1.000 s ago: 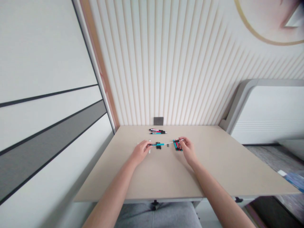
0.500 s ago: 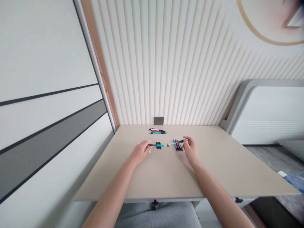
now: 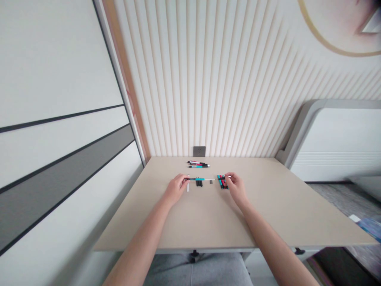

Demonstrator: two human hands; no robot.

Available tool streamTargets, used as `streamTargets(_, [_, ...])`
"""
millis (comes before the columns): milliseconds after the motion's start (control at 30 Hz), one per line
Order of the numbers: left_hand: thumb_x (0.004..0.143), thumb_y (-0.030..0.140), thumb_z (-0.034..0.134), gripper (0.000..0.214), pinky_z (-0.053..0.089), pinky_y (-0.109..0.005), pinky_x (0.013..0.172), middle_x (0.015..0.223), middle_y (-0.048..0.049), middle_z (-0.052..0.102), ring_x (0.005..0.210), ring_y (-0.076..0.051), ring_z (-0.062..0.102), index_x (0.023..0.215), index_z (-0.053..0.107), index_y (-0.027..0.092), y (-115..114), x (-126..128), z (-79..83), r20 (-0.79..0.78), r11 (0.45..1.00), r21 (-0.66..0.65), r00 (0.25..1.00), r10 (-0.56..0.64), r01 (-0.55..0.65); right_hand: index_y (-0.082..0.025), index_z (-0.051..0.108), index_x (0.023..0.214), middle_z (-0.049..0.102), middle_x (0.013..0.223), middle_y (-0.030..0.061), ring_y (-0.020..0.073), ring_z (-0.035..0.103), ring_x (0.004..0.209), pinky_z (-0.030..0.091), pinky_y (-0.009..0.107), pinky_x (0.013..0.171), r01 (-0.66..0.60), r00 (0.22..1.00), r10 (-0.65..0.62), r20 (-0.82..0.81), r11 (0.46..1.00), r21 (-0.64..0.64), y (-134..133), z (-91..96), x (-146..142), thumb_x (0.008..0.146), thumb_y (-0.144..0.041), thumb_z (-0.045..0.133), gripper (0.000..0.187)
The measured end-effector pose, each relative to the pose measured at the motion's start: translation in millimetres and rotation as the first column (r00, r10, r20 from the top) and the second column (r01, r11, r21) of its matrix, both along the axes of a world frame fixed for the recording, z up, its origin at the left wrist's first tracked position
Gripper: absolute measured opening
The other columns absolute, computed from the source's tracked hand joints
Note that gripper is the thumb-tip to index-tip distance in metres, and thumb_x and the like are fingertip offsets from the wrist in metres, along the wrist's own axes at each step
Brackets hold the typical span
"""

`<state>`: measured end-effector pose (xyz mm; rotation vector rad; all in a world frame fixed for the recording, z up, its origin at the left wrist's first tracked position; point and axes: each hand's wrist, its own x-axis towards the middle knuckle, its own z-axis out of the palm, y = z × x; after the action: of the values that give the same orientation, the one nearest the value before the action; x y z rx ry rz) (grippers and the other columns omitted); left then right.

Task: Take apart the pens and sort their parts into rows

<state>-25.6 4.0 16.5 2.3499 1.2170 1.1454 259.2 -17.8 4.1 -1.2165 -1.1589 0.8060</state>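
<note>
Teal pen (image 3: pixel 200 179) with a black tip, above black pieces (image 3: pixel 199 183), left of a teal, red and black bundle (image 3: pixel 222 182); pink, black and teal pens (image 3: pixel 198 164) beyond, on a beige tabletop (image 3: pixel 268 206). Cream vertically striped wall (image 3: pixel 208 99), dark grey socket (image 3: pixel 199 151), grey trousers (image 3: pixel 193 272).

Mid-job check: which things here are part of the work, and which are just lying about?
Part of the work: left hand gripping the teal pen; right hand at its far end; teal-and-red pen bundle.
Lying about: black pieces; far pens.
</note>
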Motion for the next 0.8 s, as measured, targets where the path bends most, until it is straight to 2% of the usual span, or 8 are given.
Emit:
streamTargets(200, [0.093, 0.027, 0.052, 0.015, 0.048, -0.028, 0.075, 0.089, -0.0028, 0.063, 0.079, -0.015, 0.058, 0.103, 0.062, 0.021, 2, 0, -2.7, -0.008, 1.0, -0.01, 1.0, -0.008, 0.008, -0.019, 0.058, 0.1, 0.067, 0.069, 0.0033, 0.0207, 0.064, 0.069, 0.047, 0.032, 0.066, -0.192, 0.981, 0.192, 0.008, 0.981, -0.004, -6, 2.9, -6, 0.075, -0.061, 0.066, 0.049])
streamTargets(333, [0.092, 0.026, 0.054, 0.014, 0.048, -0.027, 0.074, 0.091, -0.0027, 0.062, 0.08, -0.015, 0.059, 0.102, 0.062, 0.021, 2, 0, -4.4, 0.0, 1.0, -0.017, 1.0, -0.025, 0.025, -0.022, 0.055, 0.098, 0.071, 0.08, 0.0038, 0.0208, 0.067, 0.076, 0.048, 0.034, 0.075, -0.303, 0.951, 0.304, -0.06, 0.953, 0.026, -10, 6.7, -10, 0.076, -0.059, 0.068, 0.045])
streamTargets(467, [0.092, 0.026, 0.054, 0.013, 0.047, -0.027, 0.073, 0.09, -0.0028, 0.061, 0.078, -0.015, 0.058, 0.099, 0.062, 0.02, 1, 2, -2.8, 0.01, 0.998, -0.014, 0.998, -0.065, 0.065, -0.023, 0.053, 0.095, 0.073, 0.097, 0.0069, 0.0213, 0.068, 0.084, 0.048, 0.036, 0.081, -0.414, 0.907, 0.413, -0.075, 0.91, 0.004, -14, 9.4, -14, 0.077, -0.056, 0.068, 0.04])
streamTargets(567, [0.091, 0.026, 0.054, 0.012, 0.046, -0.026, 0.072, 0.086, -0.0021, 0.06, 0.075, -0.014, 0.057, 0.097, 0.062, 0.02, 0, 4, -0.3, 0.032, 0.998, -0.006, 0.997, -0.068, 0.068, -0.024, 0.053, 0.094, 0.072, 0.103, 0.0077, 0.0224, 0.068, 0.088, 0.048, 0.037, 0.084, -0.434, 0.899, 0.432, -0.068, 0.9, -0.022, -17, 10.9, -17, 0.076, -0.055, 0.068, 0.039])
streamTargets(700, [0.091, 0.025, 0.054, 0.011, 0.045, -0.024, 0.068, 0.086, -0.001, 0.062, 0.07, -0.012, 0.055, 0.097, 0.062, 0.02, -3, 5, 1.8, 0.092, 0.999, -0.02, 0.995, -0.04, 0.042, -0.024, 0.054, 0.093, 0.073, 0.089, 0.0037, 0.0215, 0.068, 0.087, 0.047, 0.035, 0.082, -0.446, 0.892, 0.443, -0.084, 0.895, -0.018, -17, 9.8, -19, 0.077, -0.053, 0.068, 0.037])
streamTargets(800, [0.091, 0.024, 0.054, 0.012, 0.045, -0.023, 0.066, 0.087, -0.0009, 0.063, 0.068, -0.012, 0.055, 0.098, 0.062, 0.02, -3, 6, 0.5, 0.095, 0.999, -0.039, 0.995, -0.028, 0.032, -0.022, 0.056, 0.092, 0.07, 0.078, 0.0015, 0.0187, 0.066, 0.078, 0.046, 0.031, 0.077, -0.428, 0.901, 0.426, -0.087, 0.904, -0.013, -13, 5.7, -19, 0.078, -0.051, 0.068, 0.034])
